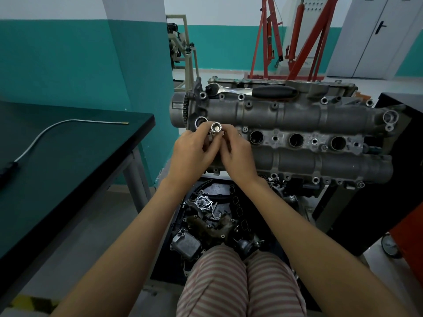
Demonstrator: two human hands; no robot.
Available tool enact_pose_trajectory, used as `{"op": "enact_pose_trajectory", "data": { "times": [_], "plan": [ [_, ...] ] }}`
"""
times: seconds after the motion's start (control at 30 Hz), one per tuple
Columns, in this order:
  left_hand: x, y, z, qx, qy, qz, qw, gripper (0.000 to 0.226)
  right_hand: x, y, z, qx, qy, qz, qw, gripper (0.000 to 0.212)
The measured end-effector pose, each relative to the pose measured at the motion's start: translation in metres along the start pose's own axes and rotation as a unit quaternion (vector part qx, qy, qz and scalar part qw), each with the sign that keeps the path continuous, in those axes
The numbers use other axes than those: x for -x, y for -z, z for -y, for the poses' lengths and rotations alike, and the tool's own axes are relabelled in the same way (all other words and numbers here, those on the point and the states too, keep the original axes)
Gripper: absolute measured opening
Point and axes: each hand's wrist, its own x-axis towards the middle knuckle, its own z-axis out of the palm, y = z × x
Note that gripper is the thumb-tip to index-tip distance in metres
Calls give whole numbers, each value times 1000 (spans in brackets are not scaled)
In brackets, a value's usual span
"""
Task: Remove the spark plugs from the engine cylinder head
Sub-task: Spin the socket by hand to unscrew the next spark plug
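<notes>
Two bare hands are met at mid-frame over the left end of the grey cast-metal engine cylinder head (297,115). A bright steel tubular socket (216,128), open end toward the camera, is pinched by the curled fingers of the left hand (194,154) and of the right hand (238,154). Whether a spark plug sits inside the socket cannot be told.

Step, as judged: the socket is being handled at the leftmost plug well, which is hidden behind the hands, either for seating or for lifting out. The next move would call for a straight, upright line into or out of the well and for the drive tool to be fetched.

Items, left to right:
- dark green-topped table (68,179), left of frame, bearing a thin grey flexible rod (45,133);
- three dark round plug wells (296,140) in a row, right of the hands; their contents are not visible;
- chrome ratchet wrench with black handle (251,90), laid along the far edge of the head, well apart from the hands;
- black tray of loose engine parts (206,216), lower centre, below the head;
- red steel hoist frame (274,42), upper right, background.

Nothing is seen blocking the wells.
</notes>
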Motion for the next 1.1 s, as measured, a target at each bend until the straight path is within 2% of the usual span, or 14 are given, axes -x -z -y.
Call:
{"op": "enact_pose_trajectory", "data": {
  "times": [0.13,0.23,0.3,0.43,0.53,0.6,0.73,0.87,0.97,1.07,1.1],
  "plan": [
    [-1,-4,0,34,44,-23,998,29,0,-1,1,-22,-37,-1,999,27],
    [0,-3,-1,34,34,-24,999,33,0,-1,0,-31,-52,-9,998,9],
    [0,-2,-1,27,21,-14,999,29,0,-1,0,-10,-35,-7,999,4],
    [-1,2,0,22,6,16,1000,25,0,1,0,0,-3,-2,1000,16],
    [-1,0,1,23,20,0,1000,20,0,0,1,5,-1,-3,1000,24],
    [-2,-3,0,36,39,-20,998,27,-1,-1,1,-1,-22,-5,1000,26],
    [-1,-3,-2,41,37,-16,998,29,0,-1,1,-13,-30,-10,999,5],
    [0,2,-2,22,3,14,1000,25,1,0,0,1,-8,-5,1000,14],
    [-1,1,1,-3,8,0,1000,16,1,0,1,0,2,-6,1000,22],
    [-2,-3,1,24,40,-11,999,24,0,-1,2,-8,-37,1,999,30],
    [-1,-4,1,32,47,-13,998,27,0,-2,2,-14,-50,-1,999,27]
  ]
}}
